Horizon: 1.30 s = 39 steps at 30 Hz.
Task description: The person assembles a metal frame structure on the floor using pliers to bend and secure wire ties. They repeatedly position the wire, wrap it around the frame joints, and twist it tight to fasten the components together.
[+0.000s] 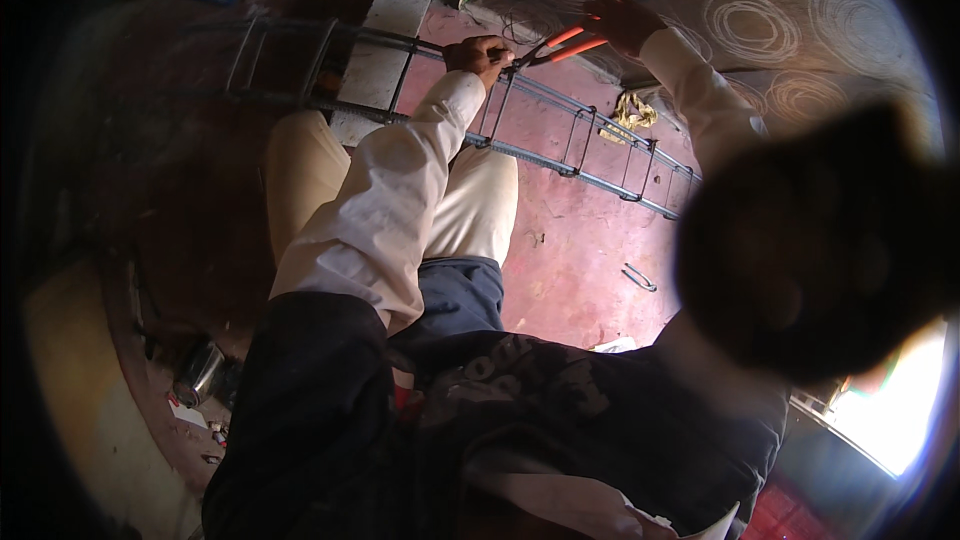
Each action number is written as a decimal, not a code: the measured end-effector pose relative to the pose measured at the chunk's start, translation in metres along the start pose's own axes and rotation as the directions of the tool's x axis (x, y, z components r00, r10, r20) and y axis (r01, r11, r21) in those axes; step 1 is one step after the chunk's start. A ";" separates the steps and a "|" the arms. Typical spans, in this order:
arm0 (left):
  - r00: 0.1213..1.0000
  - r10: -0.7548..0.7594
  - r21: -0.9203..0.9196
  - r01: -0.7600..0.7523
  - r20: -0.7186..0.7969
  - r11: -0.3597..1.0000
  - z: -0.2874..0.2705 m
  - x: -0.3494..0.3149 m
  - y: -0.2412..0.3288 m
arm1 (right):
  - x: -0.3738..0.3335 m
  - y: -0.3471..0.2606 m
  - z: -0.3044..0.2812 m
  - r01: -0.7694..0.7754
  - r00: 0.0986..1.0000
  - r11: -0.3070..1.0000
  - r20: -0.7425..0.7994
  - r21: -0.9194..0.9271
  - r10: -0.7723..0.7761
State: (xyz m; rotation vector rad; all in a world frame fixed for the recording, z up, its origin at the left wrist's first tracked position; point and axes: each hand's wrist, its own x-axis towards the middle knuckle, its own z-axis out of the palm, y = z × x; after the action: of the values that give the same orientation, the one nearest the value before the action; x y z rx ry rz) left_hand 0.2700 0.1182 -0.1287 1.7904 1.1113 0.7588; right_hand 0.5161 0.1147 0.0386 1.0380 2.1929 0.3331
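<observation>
A long rebar cage [545, 162] of steel bars and square stirrups runs across in front of me, over my knees. My left hand [480, 57] is closed at its far bar, gripping the cage where a stirrup meets the bar. Just right of those fingers are the jaws of orange-handled pincers [568, 48], against the same joint. My right hand [622, 24] is closed around the ends of the handles, which stand apart. Any tie wire at the joint is too small to make out.
A pale board [385, 35] lies beneath the cage on the left. Yellowish wire or cord [632, 112] is bundled on the reddish floor [560, 270] beyond the cage. Nearer, a bent metal piece [639, 278] lies on the right. Fabric with swirl patterns [750, 30] borders the far side.
</observation>
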 end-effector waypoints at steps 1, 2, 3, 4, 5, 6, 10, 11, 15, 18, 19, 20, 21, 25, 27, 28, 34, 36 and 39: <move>1.000 -0.017 0.030 0.017 0.000 0.999 0.002 0.001 -0.001 | 0.001 0.006 0.002 0.036 0.999 0.999 -0.024 0.005 -0.036; 0.999 -0.036 0.057 0.036 0.008 0.998 0.001 -0.001 0.007 | 0.000 0.012 0.007 0.072 0.997 0.997 -0.041 0.016 -0.072; 0.998 -0.056 0.088 0.054 0.011 0.995 0.000 0.000 0.011 | 0.002 0.014 0.000 0.109 0.992 0.994 -0.065 0.023 -0.108; 0.997 -0.067 0.202 0.057 0.047 0.978 -0.002 0.001 0.013 | 0.009 0.017 -0.008 0.075 0.993 0.994 0.088 0.081 -0.082; 0.997 -0.083 0.189 0.082 -0.004 0.978 -0.001 0.000 0.012 | 0.019 0.014 -0.033 0.035 0.969 0.989 0.237 0.141 -0.068; 0.994 -0.097 0.178 0.105 -0.050 0.978 0.002 -0.001 0.011 | 0.029 0.013 -0.060 -0.023 0.923 0.983 0.382 0.184 -0.050; 0.872 0.326 0.320 -0.212 -0.365 0.924 0.004 0.009 0.044 | 0.042 0.015 -0.073 -0.169 0.939 0.928 0.341 0.333 0.049; 0.909 0.312 0.263 -0.241 -0.275 0.934 0.009 0.015 0.047 | 0.046 0.014 -0.075 -0.186 0.960 0.902 0.270 0.390 0.081; 0.983 0.133 -0.005 -0.133 0.126 0.991 0.031 0.061 0.079 | 0.037 0.022 -0.053 -0.239 0.948 0.669 0.019 0.704 0.318; 0.972 0.075 -0.145 -0.043 0.225 0.988 0.054 0.094 0.068 | 0.029 0.029 -0.039 -0.060 0.825 0.264 -0.101 0.963 0.557; 0.950 -0.025 -0.121 0.066 0.310 0.990 0.048 0.096 0.078 | 0.024 0.031 -0.029 0.034 0.775 0.106 -0.093 0.994 0.625; 0.970 0.050 -0.367 0.043 0.239 0.929 0.065 0.098 0.063 | 0.019 0.032 -0.018 0.133 0.739 -0.053 -0.064 0.990 0.670; 0.989 0.089 -0.577 -0.005 0.118 0.817 0.078 0.107 0.030 | 0.024 0.031 -0.020 0.269 0.704 -0.178 -0.068 0.946 0.707; 0.922 0.021 -0.457 0.172 0.386 0.873 0.060 0.098 0.061 | 0.027 0.025 0.023 0.562 0.693 -0.550 0.011 0.618 0.721; 0.899 0.008 -0.497 0.235 0.438 0.836 0.054 0.101 0.061 | 0.044 0.016 0.025 0.622 0.756 -0.690 -0.056 0.369 0.652; 0.886 0.004 -0.508 0.262 0.464 0.821 0.050 0.104 0.057 | 0.054 0.014 0.024 0.620 0.782 -0.744 -0.119 0.248 0.612; 0.841 -0.018 -0.549 0.369 0.541 0.750 0.041 0.107 0.060 | 0.088 0.008 0.049 0.565 0.811 -0.822 -0.140 -0.070 0.569; 0.812 -0.012 -0.558 0.412 0.584 0.720 0.042 0.104 0.057 | 0.095 0.015 0.058 0.536 0.837 -0.844 -0.112 -0.028 0.536; 0.817 -0.007 -0.525 0.377 0.576 0.763 0.047 0.110 0.061 | 0.112 0.023 0.091 0.714 0.532 -0.368 -0.119 0.596 0.838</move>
State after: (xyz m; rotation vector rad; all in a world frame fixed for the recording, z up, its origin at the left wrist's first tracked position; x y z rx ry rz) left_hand 0.3772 0.1877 -0.0890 1.1646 0.5479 0.3648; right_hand 0.5406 0.2094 -0.0700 2.4910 2.8128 -2.5103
